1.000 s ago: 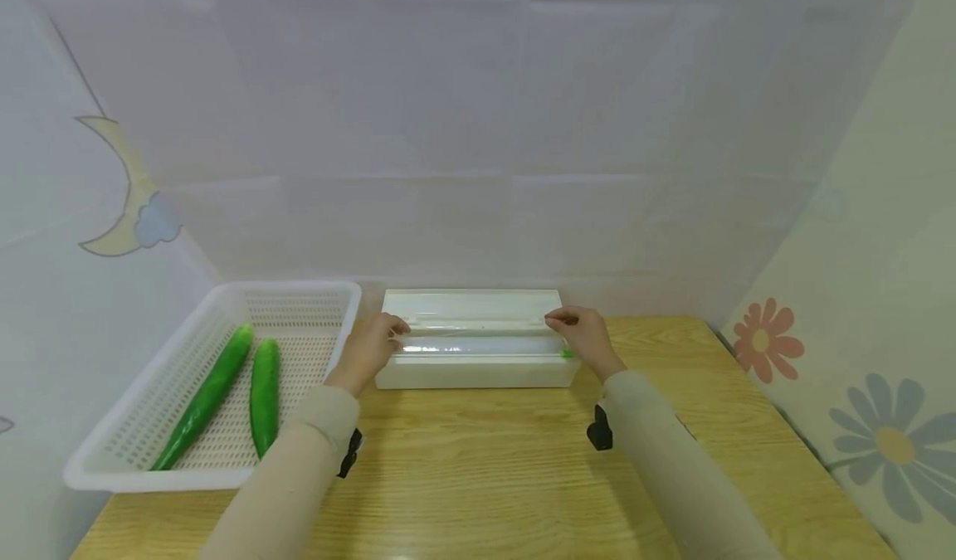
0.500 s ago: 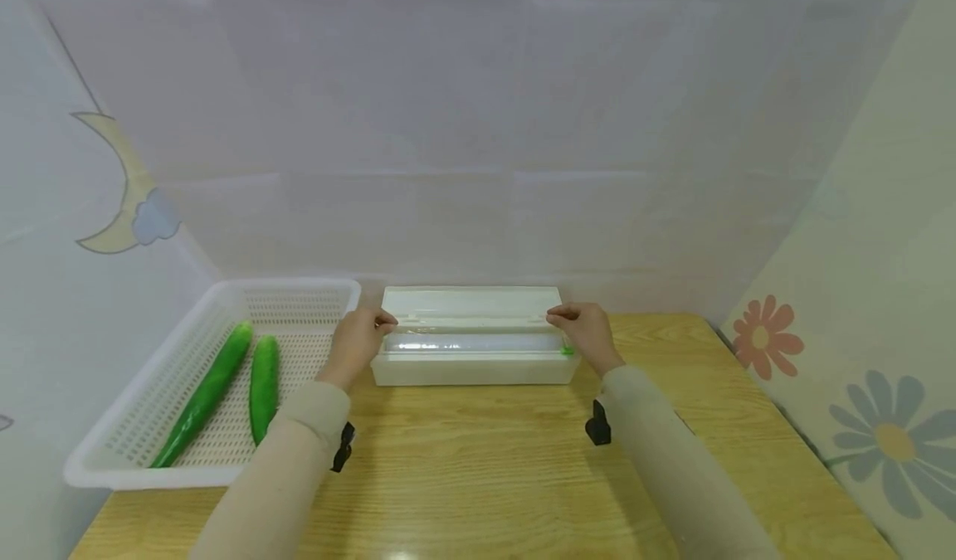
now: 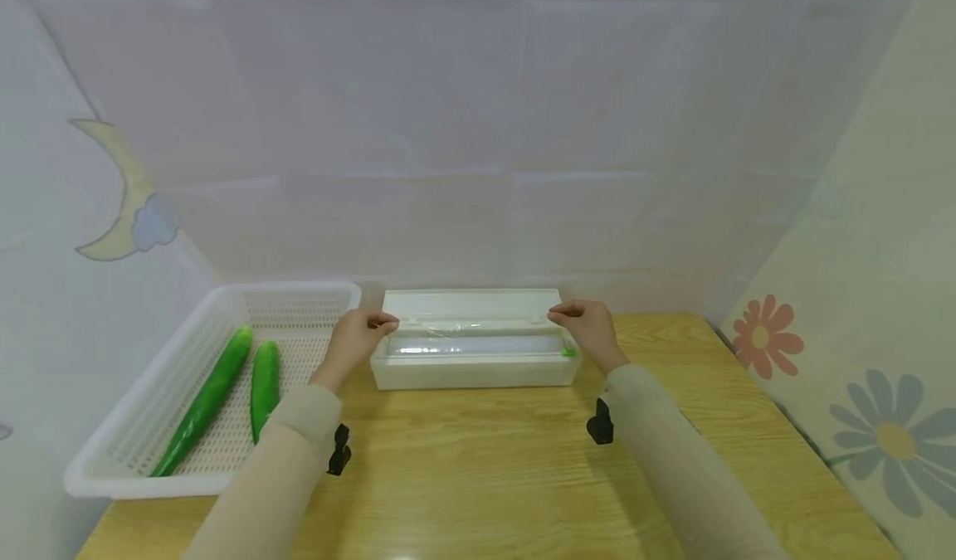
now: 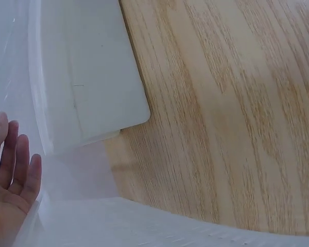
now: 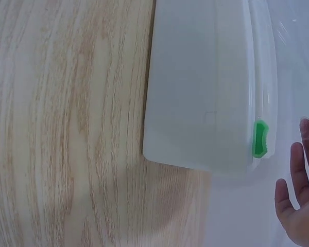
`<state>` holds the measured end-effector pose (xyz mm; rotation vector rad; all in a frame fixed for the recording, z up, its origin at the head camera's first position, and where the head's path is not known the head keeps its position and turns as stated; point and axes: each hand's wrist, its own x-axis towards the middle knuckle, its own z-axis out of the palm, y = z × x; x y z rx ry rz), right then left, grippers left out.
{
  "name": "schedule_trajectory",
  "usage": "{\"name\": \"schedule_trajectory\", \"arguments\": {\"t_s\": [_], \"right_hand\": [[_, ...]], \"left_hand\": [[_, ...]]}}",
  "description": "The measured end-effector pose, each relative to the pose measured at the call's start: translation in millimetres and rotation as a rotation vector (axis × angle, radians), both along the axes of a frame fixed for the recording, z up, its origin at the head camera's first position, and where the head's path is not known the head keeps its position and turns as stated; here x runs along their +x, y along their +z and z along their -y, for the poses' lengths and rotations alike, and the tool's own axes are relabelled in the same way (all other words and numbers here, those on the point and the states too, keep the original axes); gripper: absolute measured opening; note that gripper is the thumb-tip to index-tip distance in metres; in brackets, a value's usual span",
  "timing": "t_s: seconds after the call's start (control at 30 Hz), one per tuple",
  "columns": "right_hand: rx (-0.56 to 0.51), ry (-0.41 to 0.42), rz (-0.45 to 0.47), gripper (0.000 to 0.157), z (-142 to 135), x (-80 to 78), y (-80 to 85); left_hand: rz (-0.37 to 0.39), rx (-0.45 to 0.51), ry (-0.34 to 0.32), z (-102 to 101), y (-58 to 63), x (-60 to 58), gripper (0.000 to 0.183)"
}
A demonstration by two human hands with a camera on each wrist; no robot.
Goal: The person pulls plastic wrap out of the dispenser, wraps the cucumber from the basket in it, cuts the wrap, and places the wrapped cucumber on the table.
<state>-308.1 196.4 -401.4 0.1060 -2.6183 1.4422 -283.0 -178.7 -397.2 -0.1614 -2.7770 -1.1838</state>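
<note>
Clear film [image 3: 465,327] spans the white dispenser box [image 3: 472,375] on the table [image 3: 463,477], its edge pinched, fingers together, in your left hand [image 3: 354,340] and right hand [image 3: 592,328]. Likely light, limp, clingy, easily torn; corners look the best hold. Right wrist view shows the green slider [image 5: 260,139]; left wrist view doesn't.

Left arm [image 3: 272,465] and right arm [image 3: 675,456], both sleeved, reach forward and slant inward. The left hand [image 3: 351,340] and right hand [image 3: 594,329] are level, well apart and facing each other, each pinching at the fingertips [image 3: 389,326] of thumb and forefinger. In the wrist views the other fingers [image 4: 21,162] curve gently, slightly spread
</note>
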Motion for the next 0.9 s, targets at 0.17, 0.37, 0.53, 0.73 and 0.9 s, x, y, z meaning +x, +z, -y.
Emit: {"name": "schedule_trajectory", "arguments": {"t_s": [0.17,0.37,0.53,0.73,0.9], "right_hand": [[-0.013,0.009,0.022,0.023,0.3,3.7,7.7],[0.016,0.005,0.02,0.022,-2.1,6.7,16.7],[0.029,0.005,-0.014,0.021,-4.0,8.0,20.6],[0.017,0.022,-0.025,0.021,-3.9,6.1,24.9],[0.015,0.021,-0.016,0.023,-4.0,5.3,28.0]], "left_hand": [[0.022,0.064,0.009,0.7,-0.6,1.9,0.025],[0.047,0.101,-0.019,1.1,3.9,3.0,0.026],[0.066,0.089,-0.032,3.9,10.6,1.0,0.026],[0.062,0.089,-0.027,4.8,18.9,0.8,0.026],[0.049,0.121,0.016,1.8,23.4,3.7,0.025]]}}
